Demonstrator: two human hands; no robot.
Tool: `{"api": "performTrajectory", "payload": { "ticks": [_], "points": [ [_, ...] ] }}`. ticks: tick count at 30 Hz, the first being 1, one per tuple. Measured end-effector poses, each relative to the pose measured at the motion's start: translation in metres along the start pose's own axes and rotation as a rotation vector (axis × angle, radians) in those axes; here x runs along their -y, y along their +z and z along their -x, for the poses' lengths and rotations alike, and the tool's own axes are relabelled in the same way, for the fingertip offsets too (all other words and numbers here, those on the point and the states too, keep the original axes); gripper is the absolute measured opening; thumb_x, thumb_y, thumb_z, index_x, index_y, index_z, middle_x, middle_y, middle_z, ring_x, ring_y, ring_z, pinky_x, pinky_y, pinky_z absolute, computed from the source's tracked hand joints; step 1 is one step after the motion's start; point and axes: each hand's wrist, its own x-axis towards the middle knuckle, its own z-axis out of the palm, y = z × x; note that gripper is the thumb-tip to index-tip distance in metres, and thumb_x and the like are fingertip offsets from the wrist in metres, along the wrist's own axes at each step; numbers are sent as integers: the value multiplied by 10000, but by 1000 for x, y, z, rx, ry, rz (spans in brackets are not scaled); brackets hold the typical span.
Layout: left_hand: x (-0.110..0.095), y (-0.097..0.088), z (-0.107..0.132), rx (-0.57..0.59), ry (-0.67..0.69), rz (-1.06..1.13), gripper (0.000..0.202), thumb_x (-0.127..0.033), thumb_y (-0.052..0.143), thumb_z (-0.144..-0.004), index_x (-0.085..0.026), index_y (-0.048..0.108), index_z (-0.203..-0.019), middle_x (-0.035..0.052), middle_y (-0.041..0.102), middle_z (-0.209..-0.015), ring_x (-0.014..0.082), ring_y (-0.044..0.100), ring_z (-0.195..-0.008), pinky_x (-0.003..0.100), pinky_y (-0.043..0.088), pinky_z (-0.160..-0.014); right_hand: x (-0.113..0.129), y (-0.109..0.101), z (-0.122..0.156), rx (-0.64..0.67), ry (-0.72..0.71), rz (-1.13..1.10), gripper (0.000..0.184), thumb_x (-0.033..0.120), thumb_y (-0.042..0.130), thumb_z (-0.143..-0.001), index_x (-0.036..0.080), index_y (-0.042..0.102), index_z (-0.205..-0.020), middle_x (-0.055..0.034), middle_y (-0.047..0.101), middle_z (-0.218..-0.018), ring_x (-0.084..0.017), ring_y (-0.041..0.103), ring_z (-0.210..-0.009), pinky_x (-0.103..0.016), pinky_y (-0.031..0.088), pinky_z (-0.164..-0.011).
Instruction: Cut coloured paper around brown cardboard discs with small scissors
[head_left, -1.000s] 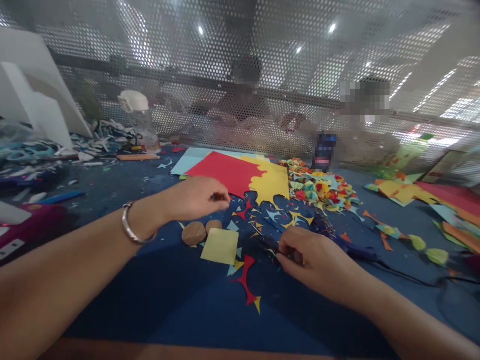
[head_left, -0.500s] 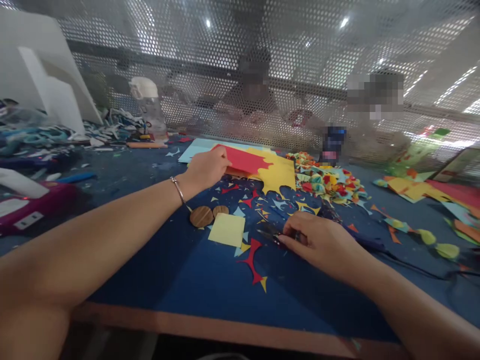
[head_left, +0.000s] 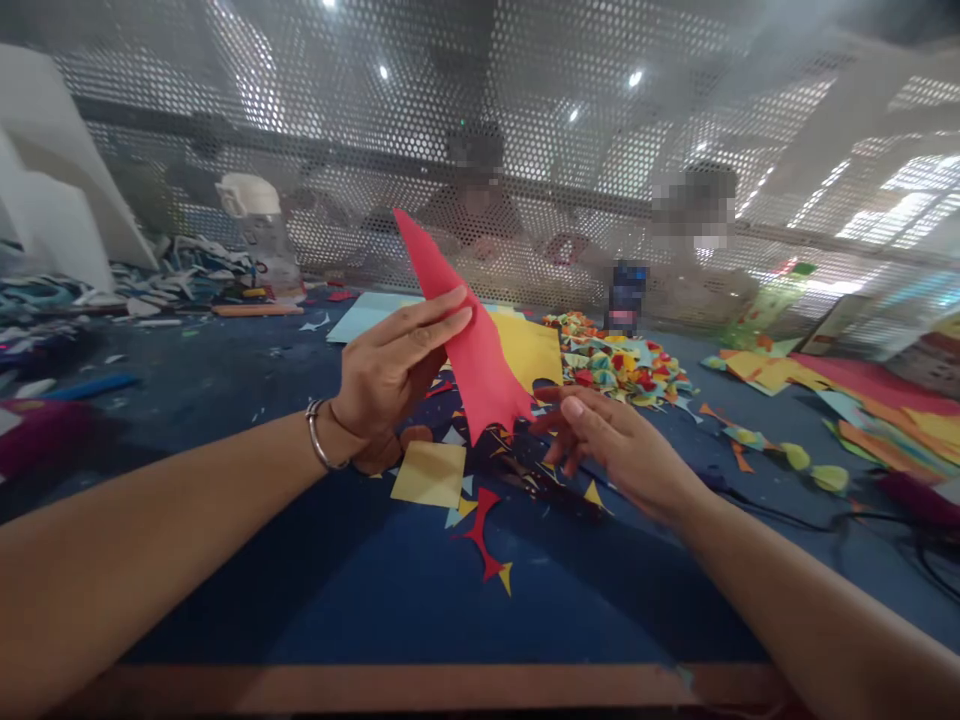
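Observation:
A red paper sheet (head_left: 480,360) with a scalloped, cut lower edge stands tilted above the blue table. My left hand (head_left: 394,365), a bracelet at its wrist, pinches the sheet between thumb and fingers. Beside the cut edge is my right hand (head_left: 600,430), its fingers apart and nothing visible in them; whether a fingertip touches the paper I cannot tell. A yellow sheet (head_left: 529,345) with a cut edge lies behind the red one. Below it are a pale yellow square (head_left: 430,474) and a curved red scrap (head_left: 484,535). The spot under my right hand is dark and blurred.
A pile of small coloured paper pieces (head_left: 626,360) lies behind my right hand. Stacked coloured sheets (head_left: 885,400) and a dark cable (head_left: 795,515) are on the right. A clear bottle (head_left: 266,240) stands back left. Behind a perforated screen (head_left: 360,150) people are visible.
My left hand has lifted the red sheet off the pile and brought it nearer, tilting it up. My right hand has left the scissors on the table and risen toward the sheet's cut edge.

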Motion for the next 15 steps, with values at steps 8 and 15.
{"api": "performTrajectory", "payload": {
  "ticks": [8,15],
  "points": [
    [-13,-4,-12,-89,-144,104,428,-145,651,-922,-326,660,-1310,42,650,-1399,246,643,-1246,464,536,-1083,-2,0,-2,-160,-67,112,378,511,606,-922,193,640,-1124,-46,676,-958,-145,637,-743,-280,544,-636],
    [-42,-6,-30,-155,-190,285,349,-241,543,-984,-392,685,-1265,-20,683,-1348,260,620,-1276,538,489,-1119,6,6,1,-145,55,-230,441,511,615,-912,201,592,-1225,-84,674,-1095,-148,647,-742,-284,570,-632]
  ]
}}
